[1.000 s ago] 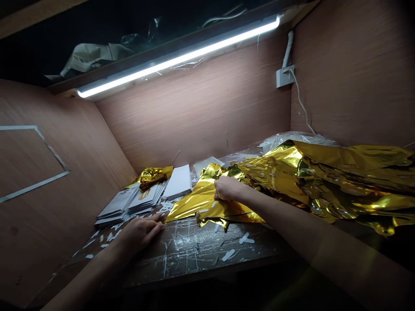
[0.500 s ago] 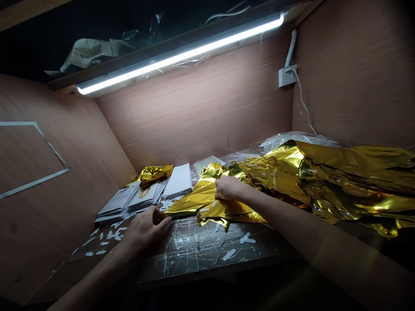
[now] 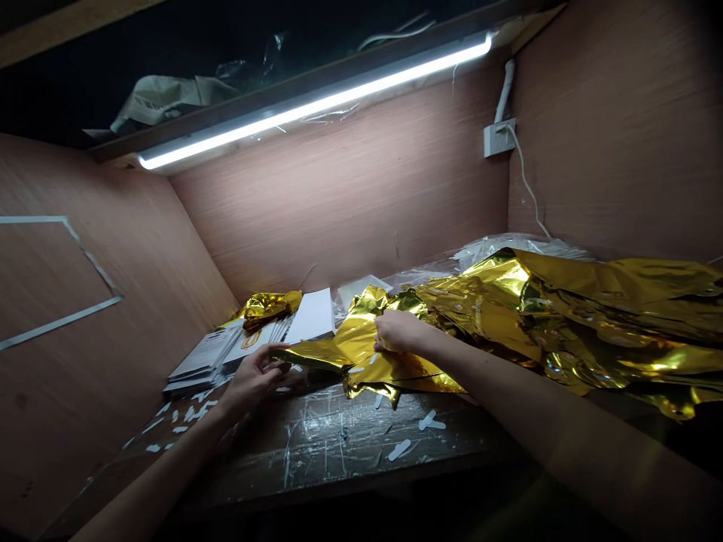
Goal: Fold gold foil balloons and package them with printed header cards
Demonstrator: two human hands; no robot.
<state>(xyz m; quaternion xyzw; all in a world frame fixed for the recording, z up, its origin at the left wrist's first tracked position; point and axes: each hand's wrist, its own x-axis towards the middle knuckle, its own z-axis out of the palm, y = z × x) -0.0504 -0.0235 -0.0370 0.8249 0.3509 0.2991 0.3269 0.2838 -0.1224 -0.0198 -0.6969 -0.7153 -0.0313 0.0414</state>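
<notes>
A flat, uninflated gold foil balloon (image 3: 321,352) stretches between my two hands over the worktop. Its left end is pinched between the thumb and fingers of my left hand (image 3: 255,379), lifted slightly off the surface. My right hand (image 3: 398,331) is closed in a fist-like grip on the crumpled middle of the same foil; its fingertips are partly hidden. Beneath and beside my right hand lie more gold foil layers (image 3: 418,374), with small white slips on them.
A large heap of gold foil balloons (image 3: 610,301) covers the right side. At left stand stacks of printed cards (image 3: 206,354), a white card stack (image 3: 310,315) and a crumpled gold foil piece (image 3: 271,305). White slips (image 3: 399,450) are scattered over the dark worktop (image 3: 316,444).
My left hand has risen and shifted slightly left, raising the foil's left end off the worktop. My right hand stays in nearly the same place on the foil.
</notes>
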